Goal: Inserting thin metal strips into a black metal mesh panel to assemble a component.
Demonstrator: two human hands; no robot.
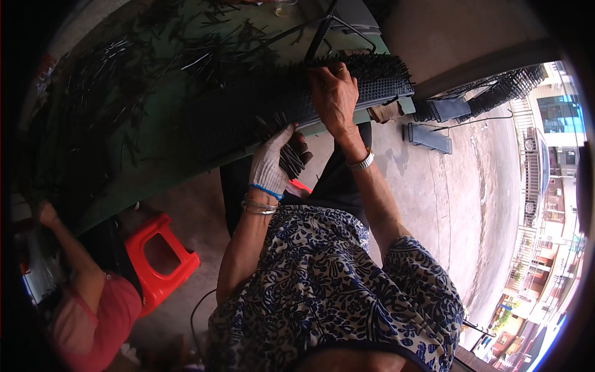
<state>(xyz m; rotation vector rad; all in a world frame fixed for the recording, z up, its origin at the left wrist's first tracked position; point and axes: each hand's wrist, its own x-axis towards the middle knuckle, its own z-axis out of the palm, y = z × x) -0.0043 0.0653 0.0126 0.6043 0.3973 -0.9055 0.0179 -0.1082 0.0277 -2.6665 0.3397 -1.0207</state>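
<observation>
My left hand (pixel 271 162), in a white knitted glove with bare fingertips showing, is closed around a bundle of thin dark strips (pixel 292 162) just off the table's near edge. A long dark board (pixel 365 94) full of small holes lies along that edge. Dark strips (pixel 381 67) stand upright in its far rows like bristles. My right hand (pixel 336 99), bare, reaches over the board with its fingers bent down and drawn together among the bristles. Whatever its fingertips grip is hidden behind them.
Loose dark strips (pixel 204 53) lie scattered over the green table (pixel 142 167). A black metal frame (pixel 322 37) stands behind the board. A red stool (pixel 164 266) and a co-worker in a red top (pixel 114 316) are at left. A grey tray (pixel 427 138) rests at right.
</observation>
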